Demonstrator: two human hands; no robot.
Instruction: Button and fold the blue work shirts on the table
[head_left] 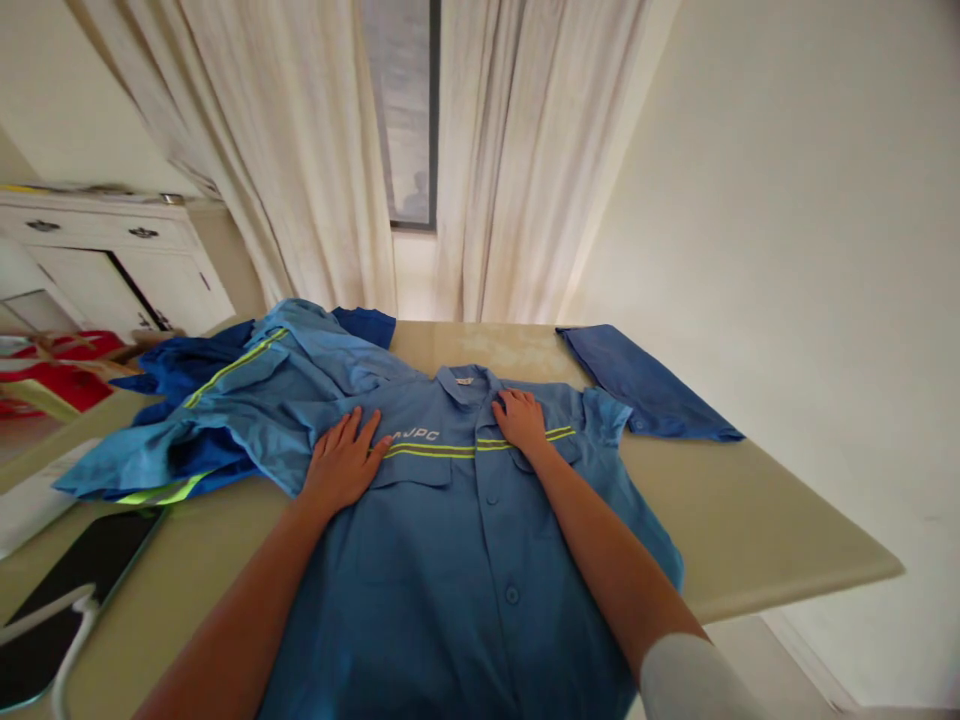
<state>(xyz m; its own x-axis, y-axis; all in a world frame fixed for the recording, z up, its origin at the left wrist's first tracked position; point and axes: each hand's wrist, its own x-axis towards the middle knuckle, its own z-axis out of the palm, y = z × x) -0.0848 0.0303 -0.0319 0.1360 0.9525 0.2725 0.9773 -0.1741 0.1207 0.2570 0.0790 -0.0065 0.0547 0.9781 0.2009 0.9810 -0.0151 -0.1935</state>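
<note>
A blue work shirt (457, 560) with a yellow-green reflective stripe across the chest lies front up on the beige table (757, 520), collar away from me. My left hand (343, 462) rests flat on its left chest pocket, fingers spread. Fingers together and stretched out, my right hand (520, 420) lies flat on the right chest, just below the collar. Neither hand holds anything.
A heap of more blue shirts (225, 400) lies at the table's left. A folded dark blue cloth (645, 385) sits at the far right. A dark phone (82, 590) with a white cable lies at the near left. White curtains and a white cabinet (112, 260) stand behind.
</note>
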